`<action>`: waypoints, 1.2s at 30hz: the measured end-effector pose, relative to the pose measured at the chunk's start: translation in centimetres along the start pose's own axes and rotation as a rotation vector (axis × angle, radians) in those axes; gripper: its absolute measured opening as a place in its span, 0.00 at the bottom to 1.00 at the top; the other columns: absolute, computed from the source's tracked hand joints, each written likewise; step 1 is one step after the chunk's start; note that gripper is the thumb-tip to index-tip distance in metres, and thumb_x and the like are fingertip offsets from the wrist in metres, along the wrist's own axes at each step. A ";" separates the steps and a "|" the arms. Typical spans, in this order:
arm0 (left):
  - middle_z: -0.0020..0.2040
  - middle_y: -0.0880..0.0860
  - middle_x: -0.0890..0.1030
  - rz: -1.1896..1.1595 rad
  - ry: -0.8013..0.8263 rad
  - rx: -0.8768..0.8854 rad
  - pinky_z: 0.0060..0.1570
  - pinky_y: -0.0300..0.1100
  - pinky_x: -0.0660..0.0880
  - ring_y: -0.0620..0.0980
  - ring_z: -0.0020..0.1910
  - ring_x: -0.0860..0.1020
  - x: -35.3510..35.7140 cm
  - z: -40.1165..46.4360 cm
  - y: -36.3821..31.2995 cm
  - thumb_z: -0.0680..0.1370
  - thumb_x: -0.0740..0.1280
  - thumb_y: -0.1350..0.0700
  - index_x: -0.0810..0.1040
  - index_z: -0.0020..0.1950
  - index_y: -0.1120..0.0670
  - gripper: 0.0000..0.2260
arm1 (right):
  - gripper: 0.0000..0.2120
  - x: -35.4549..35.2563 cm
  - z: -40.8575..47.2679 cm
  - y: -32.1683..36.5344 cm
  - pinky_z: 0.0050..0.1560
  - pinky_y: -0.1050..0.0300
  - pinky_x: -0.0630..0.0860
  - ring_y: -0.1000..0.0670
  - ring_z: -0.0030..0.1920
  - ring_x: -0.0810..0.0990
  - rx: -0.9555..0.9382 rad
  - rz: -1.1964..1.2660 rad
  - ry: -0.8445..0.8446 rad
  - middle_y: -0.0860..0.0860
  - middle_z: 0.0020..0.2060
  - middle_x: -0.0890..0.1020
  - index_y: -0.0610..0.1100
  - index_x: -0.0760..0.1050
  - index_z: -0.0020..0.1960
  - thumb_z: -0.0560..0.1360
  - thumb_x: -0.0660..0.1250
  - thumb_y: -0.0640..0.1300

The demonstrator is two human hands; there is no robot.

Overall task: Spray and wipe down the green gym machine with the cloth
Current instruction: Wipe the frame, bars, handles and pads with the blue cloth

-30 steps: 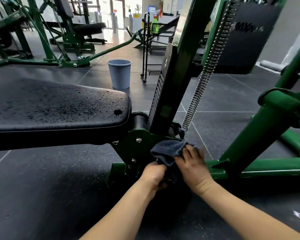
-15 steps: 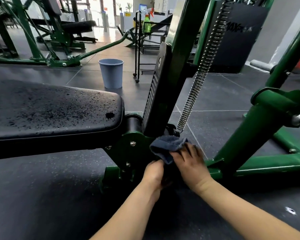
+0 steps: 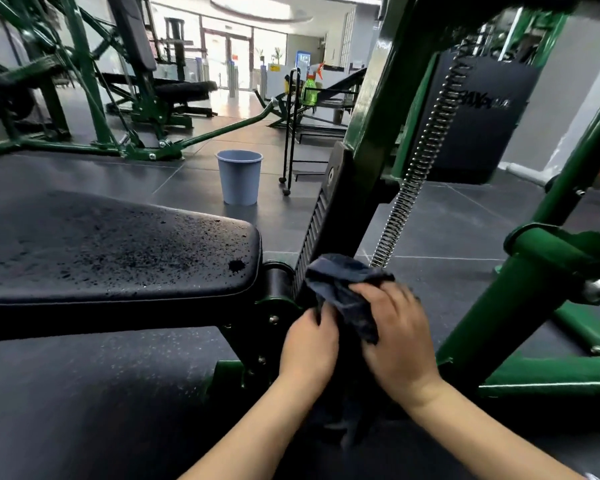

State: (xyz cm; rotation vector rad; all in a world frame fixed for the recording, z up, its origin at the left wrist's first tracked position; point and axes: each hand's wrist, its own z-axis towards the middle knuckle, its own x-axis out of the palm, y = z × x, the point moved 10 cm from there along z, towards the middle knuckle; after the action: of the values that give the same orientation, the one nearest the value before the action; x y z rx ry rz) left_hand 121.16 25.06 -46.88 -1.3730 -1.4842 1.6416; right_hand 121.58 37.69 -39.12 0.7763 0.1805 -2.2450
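**Cloth climbs the upright**

Both hands hold the dark cloth [image 3: 343, 292]: right hand [image 3: 395, 336] presses it, left hand [image 3: 309, 342] pinches its hanging end. Since a second ago it has risen from the pivot bracket onto the green machine [image 3: 371, 140]'s upright; wiping proceeds upward.

The left hand [image 3: 309, 344]'s fingertips are hidden behind the dark cloth [image 3: 347, 292].
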 end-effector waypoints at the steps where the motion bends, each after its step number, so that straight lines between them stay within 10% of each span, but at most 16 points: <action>1: 0.60 0.60 0.79 -0.007 -0.034 0.034 0.48 0.43 0.66 0.56 0.61 0.75 -1.1 0.1 -1.6 0.83 0.53 0.48 0.79 0.56 0.59 0.20 | 0.20 -1.1 1.9 0.7 0.53 0.49 0.69 0.43 0.53 0.72 -0.015 0.026 -0.042 0.43 0.50 0.79 0.47 0.70 0.60 0.68 0.61 0.41; 10: 0.62 0.54 0.76 -0.087 -0.446 0.342 0.62 0.39 0.64 0.52 0.63 0.72 -6.6 0.5 -7.1 0.82 0.58 0.57 0.76 0.64 0.58 0.14 | 0.25 -4.0 8.7 2.3 0.53 0.46 0.68 0.40 0.54 0.72 0.013 -0.022 -0.342 0.45 0.53 0.74 0.47 0.74 0.58 0.62 0.62 0.34; 15: 0.42 0.57 0.81 -0.186 -0.363 0.268 0.46 0.46 0.69 0.56 0.44 0.76 -5.6 2.0 -3.9 0.82 0.54 0.57 0.77 0.39 0.61 0.17 | 0.14 1.2 4.4 2.8 0.50 0.45 0.69 0.40 0.52 0.69 -0.087 -0.268 -0.267 0.46 0.51 0.69 0.47 0.68 0.56 0.71 0.59 0.41; 18: 0.35 0.52 0.79 -0.272 -0.352 0.184 0.35 0.33 0.67 0.48 0.37 0.72 -6.2 2.6 -2.9 0.80 0.56 0.60 0.77 0.37 0.62 0.16 | 0.16 3.2 2.4 2.8 0.45 0.45 0.76 0.40 0.51 0.68 -0.065 -0.319 -0.189 0.44 0.48 0.75 0.46 0.68 0.54 0.67 0.64 0.43; 23: 0.39 0.55 0.82 -0.434 -0.172 0.067 0.45 0.48 0.72 0.50 0.41 0.76 -5.2 2.8 -2.2 0.76 0.57 0.54 0.81 0.39 0.55 0.15 | 0.33 5.8 0.0 2.3 0.43 0.47 0.79 0.41 0.50 0.71 0.001 -0.165 0.094 0.45 0.47 0.78 0.46 0.69 0.53 0.50 0.77 0.44; 30: 0.47 0.52 0.85 -0.608 -0.103 0.016 0.57 0.47 0.75 0.49 0.50 0.81 -4.9 2.5 -3.5 0.79 0.57 0.56 0.85 0.44 0.53 0.16 | 0.22 -4.5 8.6 1.6 0.50 0.48 0.66 0.41 0.51 0.70 0.168 0.082 -0.385 0.43 0.49 0.77 0.45 0.74 0.57 0.64 0.61 0.39; 36: 0.36 0.51 0.84 -0.618 -0.147 0.020 0.48 0.45 0.76 0.51 0.43 0.80 -4.9 2.7 -3.3 0.80 0.56 0.55 0.82 0.36 0.56 0.19 | 0.25 1.0 5.3 2.6 0.50 0.46 0.69 0.40 0.50 0.69 0.032 -0.171 -0.290 0.43 0.50 0.78 0.46 0.69 0.61 0.65 0.68 0.38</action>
State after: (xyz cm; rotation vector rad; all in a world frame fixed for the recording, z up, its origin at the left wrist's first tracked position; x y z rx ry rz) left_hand 119.60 20.49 -42.55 -0.6807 -1.7433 1.3620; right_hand 120.30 33.45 -35.16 0.4573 0.0734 -2.4977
